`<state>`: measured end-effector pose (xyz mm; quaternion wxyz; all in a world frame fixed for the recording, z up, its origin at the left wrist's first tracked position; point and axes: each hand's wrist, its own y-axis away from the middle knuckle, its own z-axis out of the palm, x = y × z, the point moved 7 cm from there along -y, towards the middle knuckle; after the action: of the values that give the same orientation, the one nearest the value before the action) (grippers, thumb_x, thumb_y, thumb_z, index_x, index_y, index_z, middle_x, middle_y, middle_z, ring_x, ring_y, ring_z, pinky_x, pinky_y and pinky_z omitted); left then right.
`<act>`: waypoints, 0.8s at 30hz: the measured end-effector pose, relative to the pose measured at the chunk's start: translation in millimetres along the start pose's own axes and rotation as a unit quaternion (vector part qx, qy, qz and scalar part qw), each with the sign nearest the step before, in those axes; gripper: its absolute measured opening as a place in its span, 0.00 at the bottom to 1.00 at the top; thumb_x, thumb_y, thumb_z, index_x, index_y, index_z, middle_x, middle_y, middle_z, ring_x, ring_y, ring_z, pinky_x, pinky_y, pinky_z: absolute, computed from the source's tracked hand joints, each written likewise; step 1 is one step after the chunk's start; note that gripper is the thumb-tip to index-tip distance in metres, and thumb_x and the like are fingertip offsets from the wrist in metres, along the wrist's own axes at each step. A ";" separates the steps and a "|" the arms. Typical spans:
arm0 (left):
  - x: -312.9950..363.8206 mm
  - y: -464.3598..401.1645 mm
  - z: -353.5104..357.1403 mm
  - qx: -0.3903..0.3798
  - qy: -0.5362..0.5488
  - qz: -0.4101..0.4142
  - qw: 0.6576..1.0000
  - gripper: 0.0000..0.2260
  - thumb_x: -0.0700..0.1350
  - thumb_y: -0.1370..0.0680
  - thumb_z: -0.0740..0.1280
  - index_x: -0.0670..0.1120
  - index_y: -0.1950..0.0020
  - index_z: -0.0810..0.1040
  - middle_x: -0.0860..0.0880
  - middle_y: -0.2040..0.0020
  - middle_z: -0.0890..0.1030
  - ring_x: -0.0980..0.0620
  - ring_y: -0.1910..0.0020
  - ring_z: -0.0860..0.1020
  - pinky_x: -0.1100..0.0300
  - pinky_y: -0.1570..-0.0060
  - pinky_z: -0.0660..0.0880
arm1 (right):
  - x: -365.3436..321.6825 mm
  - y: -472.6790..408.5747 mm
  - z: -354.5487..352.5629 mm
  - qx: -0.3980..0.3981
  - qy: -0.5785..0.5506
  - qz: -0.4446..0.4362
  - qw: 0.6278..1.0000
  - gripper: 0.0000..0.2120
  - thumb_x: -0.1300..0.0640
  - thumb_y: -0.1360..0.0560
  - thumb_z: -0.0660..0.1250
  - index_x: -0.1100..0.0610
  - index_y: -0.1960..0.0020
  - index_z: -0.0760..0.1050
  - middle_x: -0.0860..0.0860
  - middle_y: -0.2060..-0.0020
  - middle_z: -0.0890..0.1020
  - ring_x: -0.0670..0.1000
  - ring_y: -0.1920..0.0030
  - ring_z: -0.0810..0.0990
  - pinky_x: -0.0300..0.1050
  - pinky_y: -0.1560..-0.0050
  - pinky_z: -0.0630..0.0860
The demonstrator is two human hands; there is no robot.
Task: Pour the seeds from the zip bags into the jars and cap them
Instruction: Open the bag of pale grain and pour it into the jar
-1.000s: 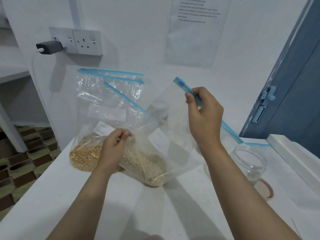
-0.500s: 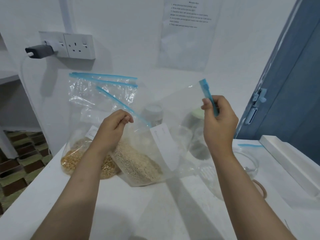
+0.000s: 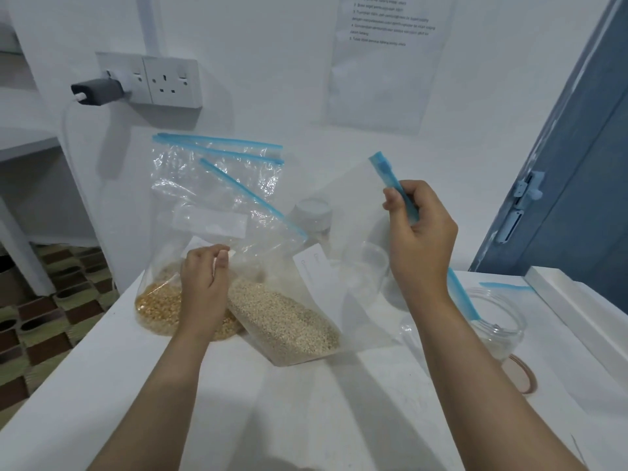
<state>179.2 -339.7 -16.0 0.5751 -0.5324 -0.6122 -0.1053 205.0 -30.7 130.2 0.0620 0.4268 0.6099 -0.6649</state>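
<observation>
A clear zip bag of pale seeds (image 3: 289,321) leans on the white table (image 3: 306,419). Its blue zip strip rises up to the right. My right hand (image 3: 421,239) grips that strip near its top end. My left hand (image 3: 207,287) pinches the clear plastic at the bag's left side, just above the seeds. Behind my left hand stands a bag of yellow corn (image 3: 153,300). An open clear jar (image 3: 499,321) stands at the right. A second clear jar (image 3: 367,270) and a white-lidded jar (image 3: 312,212) show through the plastic.
More blue zip strips (image 3: 217,142) stand against the back wall. A brown ring (image 3: 523,379) lies by the open jar. A raised white ledge (image 3: 577,300) borders the table on the right, with a blue door (image 3: 571,198) beyond. The table's left edge drops to a tiled floor.
My right hand has turned the zip strip more upright and drawn the bag to the right. My left hand has shifted from the seeds to the plastic above them.
</observation>
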 end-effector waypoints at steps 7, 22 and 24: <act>-31.5 9.3 -3.0 0.047 0.173 -0.215 0.960 0.06 0.46 0.16 0.60 0.49 0.40 0.72 0.52 0.51 0.78 0.54 0.53 0.76 0.59 0.53 0.71 | -7.9 7.1 1.8 -0.001 -0.002 -0.021 1.000 0.06 0.59 0.19 0.64 0.58 0.54 0.76 0.51 0.63 0.79 0.47 0.62 0.72 0.35 0.62 0.66; -37.5 5.5 3.3 0.032 0.394 -0.238 0.887 0.12 0.39 0.17 0.61 0.53 0.38 0.74 0.49 0.49 0.86 0.54 0.51 0.79 0.59 0.57 0.68 | -6.7 18.3 -13.4 0.012 0.010 -0.014 1.000 0.06 0.58 0.18 0.64 0.55 0.53 0.77 0.44 0.62 0.79 0.46 0.60 0.75 0.38 0.59 0.69; -42.1 8.4 9.1 0.007 0.374 -0.226 0.899 0.15 0.38 0.19 0.64 0.54 0.36 0.74 0.51 0.47 0.85 0.54 0.48 0.79 0.59 0.53 0.69 | -6.2 19.7 -14.8 0.012 0.016 -0.013 1.000 0.05 0.57 0.18 0.63 0.54 0.52 0.76 0.44 0.62 0.79 0.49 0.58 0.76 0.41 0.58 0.71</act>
<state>170.6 -351.8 -57.4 0.7262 -0.2966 -0.4567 -0.4196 228.0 -25.5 120.8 0.0383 0.4299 0.6084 -0.6661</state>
